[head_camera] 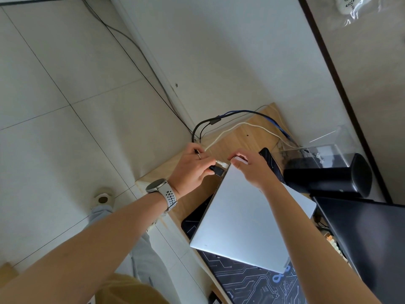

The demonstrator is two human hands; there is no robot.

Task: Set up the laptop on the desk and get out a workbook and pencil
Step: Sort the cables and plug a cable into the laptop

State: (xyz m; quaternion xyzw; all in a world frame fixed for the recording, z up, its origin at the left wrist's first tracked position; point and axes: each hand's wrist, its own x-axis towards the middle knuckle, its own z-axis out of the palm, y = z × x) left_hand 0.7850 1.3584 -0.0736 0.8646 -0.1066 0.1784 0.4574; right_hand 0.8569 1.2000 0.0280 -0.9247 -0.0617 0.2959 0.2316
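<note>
Head view: left hand (192,166) pinches a black plug (217,170) at the closed laptop's (243,216) far corner, while right hand (252,165) grips that corner, steadying it on the worktop (238,137).

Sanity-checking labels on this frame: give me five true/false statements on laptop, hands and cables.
1. The laptop lid is closed. True.
2. The left hand holds a black plug at the laptop's edge. True.
3. The right hand rests on the floor. False: it grips the laptop's far corner.
4. The laptop lies on a patterned desk mat. True.
5. A workbook lies open on the laptop. False: none is visible.
</note>
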